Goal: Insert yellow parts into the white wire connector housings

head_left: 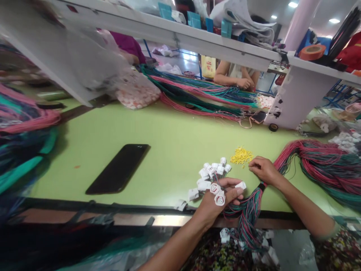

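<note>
Green table (169,128): broad worktop filling the middle of the view, dark front edge nearest the person. White shelf (197,35): runs across above the far side and carries papers, blue cards and an orange tape roll (312,51). Far wire bundle (197,94): pink, green and dark strands lying along the far side of the table, with a co-worker's hands (244,82) just behind it. Near wire bundle (324,165): red, green and dark strands at the right, narrowing to a taped neck beside the right wrist and then hanging over the front edge. Black phone (118,168): flat, screen dark, left of centre and well apart from both hands. Left hand (222,194): at the front edge, fingers curled closed on several white connectors (210,175); the rest of that cluster lies on the table just beyond the fingers. Right hand (263,169): palm down, fingers bent, tips on the table at the edge of the yellow pieces (241,155); cannot tell whether it grips any. Yellow pieces: small loose heap between the connector cluster and the right hand.
</note>
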Demonstrator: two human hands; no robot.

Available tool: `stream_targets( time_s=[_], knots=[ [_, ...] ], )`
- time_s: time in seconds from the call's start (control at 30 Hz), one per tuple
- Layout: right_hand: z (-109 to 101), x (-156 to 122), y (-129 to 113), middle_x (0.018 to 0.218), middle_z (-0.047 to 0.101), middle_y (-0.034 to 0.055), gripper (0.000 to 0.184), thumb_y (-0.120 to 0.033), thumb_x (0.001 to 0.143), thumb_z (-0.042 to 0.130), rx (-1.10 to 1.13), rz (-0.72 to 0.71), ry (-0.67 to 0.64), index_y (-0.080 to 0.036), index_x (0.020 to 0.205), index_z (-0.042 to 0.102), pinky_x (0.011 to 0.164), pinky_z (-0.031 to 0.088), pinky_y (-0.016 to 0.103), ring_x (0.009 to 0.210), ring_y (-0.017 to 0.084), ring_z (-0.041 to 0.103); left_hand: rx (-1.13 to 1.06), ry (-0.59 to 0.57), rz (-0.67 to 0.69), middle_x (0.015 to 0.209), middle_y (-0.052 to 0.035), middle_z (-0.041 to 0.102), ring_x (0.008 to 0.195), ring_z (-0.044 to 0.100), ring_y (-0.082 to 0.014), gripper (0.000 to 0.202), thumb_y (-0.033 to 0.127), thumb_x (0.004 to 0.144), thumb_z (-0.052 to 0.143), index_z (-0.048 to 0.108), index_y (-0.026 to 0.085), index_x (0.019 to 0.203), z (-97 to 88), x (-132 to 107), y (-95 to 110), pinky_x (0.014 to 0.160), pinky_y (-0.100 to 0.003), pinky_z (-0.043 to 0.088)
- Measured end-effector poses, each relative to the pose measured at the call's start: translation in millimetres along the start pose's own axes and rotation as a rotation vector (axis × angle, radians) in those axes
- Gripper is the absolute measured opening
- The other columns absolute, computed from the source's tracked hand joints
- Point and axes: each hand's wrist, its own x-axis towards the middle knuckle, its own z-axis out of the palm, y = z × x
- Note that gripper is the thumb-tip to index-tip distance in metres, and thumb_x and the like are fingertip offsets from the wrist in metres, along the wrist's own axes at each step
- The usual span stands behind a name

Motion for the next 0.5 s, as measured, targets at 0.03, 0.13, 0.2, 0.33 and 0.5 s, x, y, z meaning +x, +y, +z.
stream_targets(
  time_s=[0.03, 0.13, 0.2, 0.33, 0.5],
  knots=[
    [1.0, 0.0, -2.9, 0.076, 0.064, 0.0013, 0.007, -0.013, 0.081, 0.066, 0.007, -0.016, 0.0, -0.017, 0.076, 0.069, 0.066, 0.045, 0.028, 0.069, 0.015, 0.058, -0.012, 0.015, -0.004, 0.069, -0.0063, 0.078, 0.055, 0.07, -0.0186, 0.023, 0.035, 0.074, 0.084, 0.076, 0.022, 0.091, 0.2, 0.1, -0.6, 0.053, -0.032, 0.058],
    [1.7, -6.3, -19.0, 0.082, 0.068, 0.0026, 0.007, -0.018, 0.088, 0.063, 0.055, -0.061, 0.012, -0.018, 0.086, 0.07, 0.07, 0.047, 0.029, 0.073, 0.016, 0.06, -0.049, 0.057, -0.011, 0.069, -0.0066, 0.078, 0.055, 0.07, -0.0185, 0.024, 0.037, 0.072, 0.085, 0.076, 0.022, 0.09, 0.6, 0.8, -1.8, 0.054, -0.032, 0.058],
    [1.8, -14.4, -33.9, 0.085, 0.069, 0.0033, 0.007, -0.022, 0.091, 0.063, 0.137, -0.113, 0.032, -0.019, 0.091, 0.07, 0.072, 0.049, 0.031, 0.077, 0.017, 0.062, -0.067, 0.076, -0.008, 0.071, -0.0074, 0.078, 0.054, 0.068, -0.0176, 0.025, 0.038, 0.073, 0.084, 0.077, 0.022, 0.091, 0.7, 1.1, -2.0, 0.053, -0.032, 0.057],
    [6.8, -28.9, -56.6, 0.085, 0.069, 0.003, 0.004, -0.021, 0.089, 0.067, 0.317, -0.193, 0.066, -0.022, 0.089, 0.071, 0.075, 0.051, 0.033, 0.082, 0.018, 0.064, -0.12, 0.091, -0.003, 0.072, -0.0064, 0.077, 0.054, 0.065, -0.0153, 0.024, 0.038, 0.075, 0.083, 0.076, 0.022, 0.092, 1.7, 0.7, -1.5, 0.054, -0.029, 0.054],
    [18.5, -32.3, -56.8, 0.082, 0.065, 0.0025, 0.005, -0.026, 0.087, 0.074, 0.412, -0.158, 0.177, -0.022, 0.084, 0.073, 0.069, 0.05, 0.031, 0.078, 0.017, 0.061, -0.155, 0.084, -0.028, 0.07, -0.0045, 0.075, 0.054, 0.063, -0.0141, 0.025, 0.04, 0.075, 0.083, 0.076, 0.021, 0.091, 2.9, 0.3, -1.0, 0.054, -0.029, 0.051]
  ],
)
